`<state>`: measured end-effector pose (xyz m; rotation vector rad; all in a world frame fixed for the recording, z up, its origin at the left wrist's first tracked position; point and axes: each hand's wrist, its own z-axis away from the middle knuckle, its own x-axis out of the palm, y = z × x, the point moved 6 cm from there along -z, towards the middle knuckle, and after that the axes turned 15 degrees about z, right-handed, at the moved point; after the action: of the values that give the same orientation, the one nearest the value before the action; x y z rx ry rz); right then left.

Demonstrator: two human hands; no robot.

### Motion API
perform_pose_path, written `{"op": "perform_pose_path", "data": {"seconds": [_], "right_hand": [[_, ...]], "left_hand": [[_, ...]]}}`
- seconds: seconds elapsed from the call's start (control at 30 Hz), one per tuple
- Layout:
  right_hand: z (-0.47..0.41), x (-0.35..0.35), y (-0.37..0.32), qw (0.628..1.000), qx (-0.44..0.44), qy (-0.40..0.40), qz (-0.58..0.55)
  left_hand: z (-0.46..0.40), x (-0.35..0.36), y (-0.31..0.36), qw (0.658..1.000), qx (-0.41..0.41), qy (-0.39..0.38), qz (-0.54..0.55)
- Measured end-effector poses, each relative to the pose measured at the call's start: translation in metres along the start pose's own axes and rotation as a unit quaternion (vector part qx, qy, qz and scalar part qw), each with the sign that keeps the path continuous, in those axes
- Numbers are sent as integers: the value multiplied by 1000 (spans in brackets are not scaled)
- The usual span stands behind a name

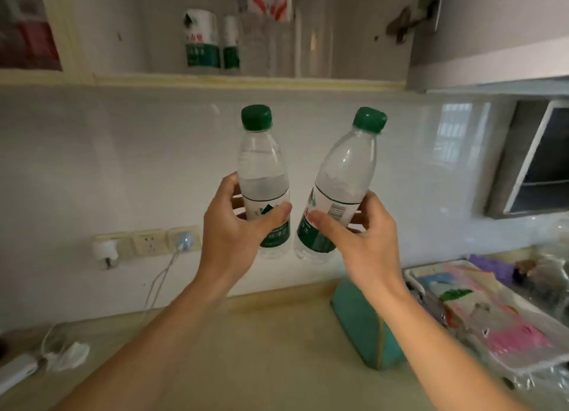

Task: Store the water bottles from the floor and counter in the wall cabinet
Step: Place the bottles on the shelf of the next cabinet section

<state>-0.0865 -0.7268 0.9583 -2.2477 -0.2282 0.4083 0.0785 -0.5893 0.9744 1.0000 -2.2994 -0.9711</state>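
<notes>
Two bottles raised toward an open wall cabinet

Two clear plastic water bottles with green screw caps and green-and-white wrap labels were held up in front of a glossy white tiled wall, one in each hand. The left hand [237, 229] wrapped its grip round the label of the upright left bottle [263, 176], thumb across the front. The right hand [366, 241] clasped the lower half of the right bottle [341, 180], which leaned with its cap tipped to the right. The bases of the two bottles sat close together without clearly touching.

Above them stood the pale-framed wall cabinet [246, 83], its grey door [492, 32] swung open on a metal hinge. On its shelf stood two matching green-labelled bottles [203, 41] beside what looked like clear, unlabelled containers, blurred in the shot.

By all appearances the carry was nearly over and the placing step lay ahead: each bottle would need lifting over the shelf lip and setting upright in free space, the tilted one straightened first. The thin, smooth plastic looked liable to flex under a tight squeeze.

Below, the beige counter [277, 333] carried a teal rectangular block [363, 321] and a white tray of packets [480, 312].
</notes>
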Motion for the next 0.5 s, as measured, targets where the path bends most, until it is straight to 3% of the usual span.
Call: {"op": "perform_pose_path", "data": {"seconds": [0.17,0.3,0.5], "right_hand": [[-65,-23,-104,996,-81,23,-22],[-114,-37,-167,991,-128,45,-11],[-189,-51,-207,992,-120,30,18]], "left_hand": [[-63,12,103,995,96,-7,-8],[-115,20,165,992,122,-6,14],[-186,34,199,997,79,8,8]]}}
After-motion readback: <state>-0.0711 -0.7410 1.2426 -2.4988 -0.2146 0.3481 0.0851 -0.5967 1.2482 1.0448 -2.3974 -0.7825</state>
